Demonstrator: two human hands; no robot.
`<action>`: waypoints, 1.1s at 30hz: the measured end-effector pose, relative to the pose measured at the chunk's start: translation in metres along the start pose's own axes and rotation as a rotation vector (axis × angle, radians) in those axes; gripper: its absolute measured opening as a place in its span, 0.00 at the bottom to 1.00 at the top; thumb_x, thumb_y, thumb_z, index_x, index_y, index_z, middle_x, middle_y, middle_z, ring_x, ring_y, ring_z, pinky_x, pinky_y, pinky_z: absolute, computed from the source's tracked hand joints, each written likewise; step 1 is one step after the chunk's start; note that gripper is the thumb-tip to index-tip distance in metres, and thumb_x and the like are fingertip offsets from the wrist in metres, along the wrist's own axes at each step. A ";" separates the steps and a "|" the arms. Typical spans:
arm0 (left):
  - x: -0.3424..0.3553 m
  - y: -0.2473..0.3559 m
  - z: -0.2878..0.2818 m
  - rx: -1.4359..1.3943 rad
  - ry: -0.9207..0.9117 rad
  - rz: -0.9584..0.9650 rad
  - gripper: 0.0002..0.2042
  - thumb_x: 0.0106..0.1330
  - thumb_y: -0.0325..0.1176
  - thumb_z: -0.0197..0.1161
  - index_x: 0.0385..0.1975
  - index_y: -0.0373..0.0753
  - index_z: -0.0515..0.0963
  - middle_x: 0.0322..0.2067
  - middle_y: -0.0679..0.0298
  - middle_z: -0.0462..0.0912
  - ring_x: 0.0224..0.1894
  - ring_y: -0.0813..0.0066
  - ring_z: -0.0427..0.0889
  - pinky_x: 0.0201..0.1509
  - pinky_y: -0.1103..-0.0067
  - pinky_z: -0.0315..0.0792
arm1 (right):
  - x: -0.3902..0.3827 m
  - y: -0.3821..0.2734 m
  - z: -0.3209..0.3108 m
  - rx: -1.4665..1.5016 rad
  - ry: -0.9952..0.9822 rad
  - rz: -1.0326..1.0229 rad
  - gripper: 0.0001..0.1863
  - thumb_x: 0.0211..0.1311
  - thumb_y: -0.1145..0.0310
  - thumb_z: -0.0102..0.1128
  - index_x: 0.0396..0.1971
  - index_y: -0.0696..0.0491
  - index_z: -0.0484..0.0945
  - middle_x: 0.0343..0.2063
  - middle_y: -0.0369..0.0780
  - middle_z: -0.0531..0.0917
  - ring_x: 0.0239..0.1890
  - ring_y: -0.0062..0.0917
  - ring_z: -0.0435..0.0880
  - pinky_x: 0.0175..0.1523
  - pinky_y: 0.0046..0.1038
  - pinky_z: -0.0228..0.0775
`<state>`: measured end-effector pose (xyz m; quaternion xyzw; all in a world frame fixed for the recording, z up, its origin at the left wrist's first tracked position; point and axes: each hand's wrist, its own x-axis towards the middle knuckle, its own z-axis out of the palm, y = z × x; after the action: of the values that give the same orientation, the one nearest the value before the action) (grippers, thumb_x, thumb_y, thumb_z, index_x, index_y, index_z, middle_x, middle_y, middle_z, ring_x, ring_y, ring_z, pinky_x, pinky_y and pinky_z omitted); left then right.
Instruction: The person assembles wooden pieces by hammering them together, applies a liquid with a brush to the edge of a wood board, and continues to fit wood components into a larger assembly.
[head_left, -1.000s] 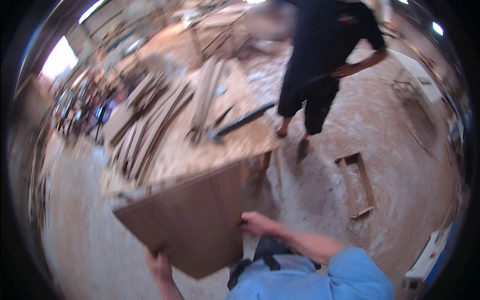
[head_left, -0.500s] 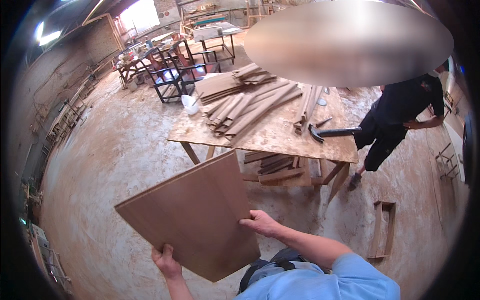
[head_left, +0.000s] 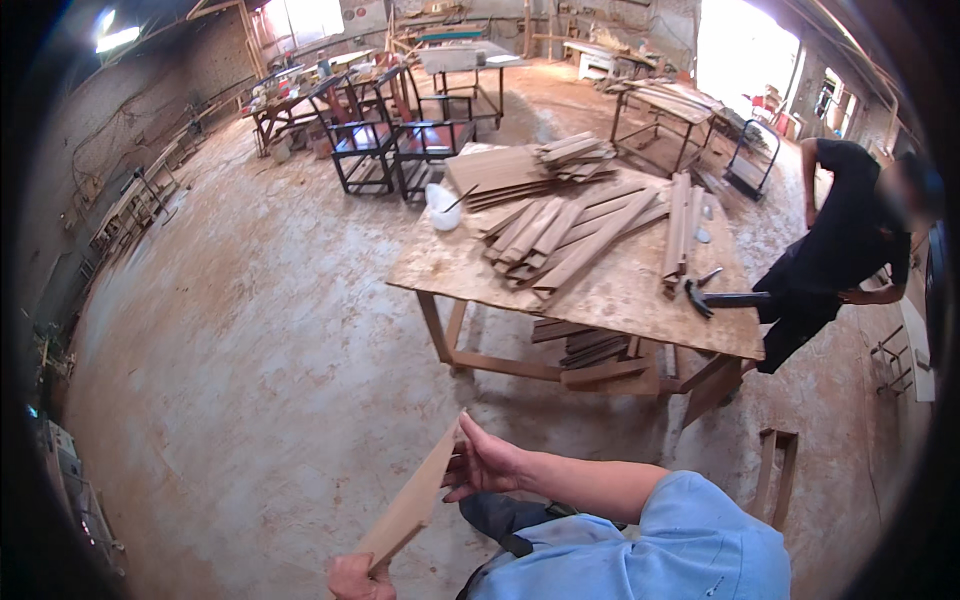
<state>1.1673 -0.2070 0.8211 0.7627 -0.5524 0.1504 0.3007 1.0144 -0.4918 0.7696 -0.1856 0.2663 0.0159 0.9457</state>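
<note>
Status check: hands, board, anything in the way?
Left hand gripping wooden board at near end. Right hand at far end. Board tilted. Workbench ahead, apart from board.

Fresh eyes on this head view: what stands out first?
A worktable piled with brown wood strips sits right of centre, a hammer near its right edge. Below, the left hand grips a wooden board, the right hand at its upper end. A person in black stands at far right.

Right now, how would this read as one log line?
left hand: grips wooden panel | right hand: open, at panel's far end | hammer: on worktable
</note>
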 end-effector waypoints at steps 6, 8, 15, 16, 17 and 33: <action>0.078 -0.086 0.003 0.071 -0.216 0.096 0.09 0.55 0.23 0.68 0.36 0.37 0.80 0.30 0.52 0.82 0.31 0.50 0.79 0.33 0.61 0.73 | 0.124 -0.047 0.037 0.039 0.083 0.222 0.39 0.68 0.32 0.42 0.55 0.57 0.71 0.48 0.46 0.80 0.44 0.39 0.84 0.51 0.52 0.77; 0.103 -0.121 0.003 0.043 -0.230 0.088 0.11 0.55 0.21 0.65 0.38 0.35 0.81 0.33 0.50 0.83 0.35 0.49 0.82 0.38 0.61 0.76 | 0.163 -0.071 0.056 0.040 0.062 0.312 0.35 0.70 0.37 0.46 0.55 0.57 0.71 0.49 0.46 0.80 0.45 0.40 0.84 0.52 0.52 0.77; 0.191 -0.217 0.021 0.126 -0.060 0.129 0.09 0.62 0.25 0.59 0.40 0.32 0.82 0.36 0.49 0.84 0.38 0.46 0.83 0.44 0.59 0.78 | 0.252 -0.156 0.128 0.069 -0.136 0.095 0.24 0.71 0.53 0.53 0.54 0.58 0.72 0.50 0.44 0.81 0.52 0.34 0.82 0.56 0.47 0.76; 0.203 -0.231 0.026 0.166 -0.020 0.125 0.09 0.63 0.26 0.59 0.40 0.33 0.82 0.35 0.49 0.84 0.37 0.46 0.83 0.43 0.58 0.78 | 0.265 -0.170 0.138 0.028 -0.120 0.019 0.24 0.70 0.54 0.55 0.54 0.58 0.72 0.49 0.43 0.81 0.51 0.33 0.82 0.55 0.45 0.77; 0.210 -0.244 0.029 0.211 0.017 0.108 0.09 0.63 0.28 0.59 0.39 0.34 0.82 0.34 0.49 0.85 0.36 0.46 0.83 0.41 0.57 0.78 | 0.281 -0.183 0.148 -0.007 -0.128 -0.053 0.24 0.68 0.55 0.58 0.55 0.58 0.72 0.48 0.42 0.81 0.49 0.31 0.82 0.53 0.43 0.77; 0.557 -0.591 0.254 -1.875 0.080 -1.543 0.27 0.73 0.55 0.49 0.60 0.38 0.68 0.59 0.61 0.75 0.61 0.64 0.74 0.61 0.65 0.74 | 0.443 -0.412 0.227 -0.682 0.158 -0.544 0.23 0.68 0.64 0.59 0.58 0.60 0.73 0.53 0.41 0.80 0.55 0.22 0.75 0.61 0.30 0.68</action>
<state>1.8843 -0.6616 0.7643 0.3726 0.1619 -0.5026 0.7631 1.5601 -0.8240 0.8642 -0.5511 0.2588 -0.1607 0.7768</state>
